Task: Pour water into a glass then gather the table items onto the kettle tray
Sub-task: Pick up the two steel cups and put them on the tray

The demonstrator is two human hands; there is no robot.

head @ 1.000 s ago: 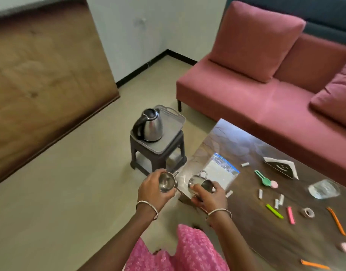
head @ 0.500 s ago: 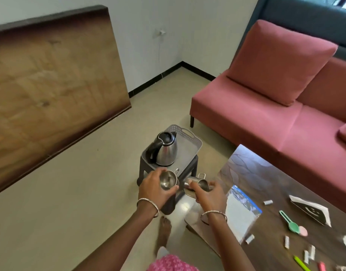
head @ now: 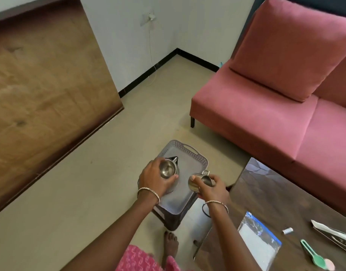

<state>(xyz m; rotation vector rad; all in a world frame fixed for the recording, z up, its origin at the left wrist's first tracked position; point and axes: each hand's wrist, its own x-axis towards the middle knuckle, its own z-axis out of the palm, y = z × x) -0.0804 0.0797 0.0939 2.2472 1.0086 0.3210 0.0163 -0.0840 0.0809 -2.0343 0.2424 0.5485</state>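
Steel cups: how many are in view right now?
2. One steel cup in the left hand above the tray; another in the right hand. More may be hidden.

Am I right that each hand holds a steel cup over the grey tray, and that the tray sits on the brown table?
Not quite: the head view shows the tray on a dark stool, beside the table. The left hand and right hand do each hold a cup over it.

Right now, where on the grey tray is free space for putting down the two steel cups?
The tray floor is bare along its far handle side and under the right hand. It is crowded at the left: the kettle stands there, mostly hidden under the left hand.
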